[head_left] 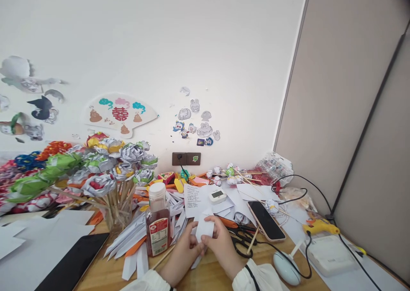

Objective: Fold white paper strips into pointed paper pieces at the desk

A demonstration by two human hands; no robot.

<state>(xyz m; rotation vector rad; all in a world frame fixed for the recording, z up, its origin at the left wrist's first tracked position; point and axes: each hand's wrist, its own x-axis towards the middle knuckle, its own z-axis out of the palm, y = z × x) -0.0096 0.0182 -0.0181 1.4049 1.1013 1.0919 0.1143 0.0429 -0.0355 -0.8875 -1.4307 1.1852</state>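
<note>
A small piece of white paper (205,227) is held upright between my two hands, above the near middle of the wooden table. My left hand (187,244) grips its lower left side, thumb in front. On the other side my right hand (219,239) pinches its right edge with thumb and forefinger. Another white strip shows below the fingers; whether it joins the held piece I cannot tell. Left of my hands stands a bottle of red-brown liquid (158,222) with a white cap. Black-handled scissors (241,242) lie just right of my right hand.
Paper flowers on sticks (99,184) fill a clear container at left, near a black tablet (75,265). Folded paper strips (131,235) are heaped beside the bottle. To the right lie a phone (266,220), a white mouse (286,267), a yellow glue gun (321,227) and loose cables. A small timer (217,195) sits behind.
</note>
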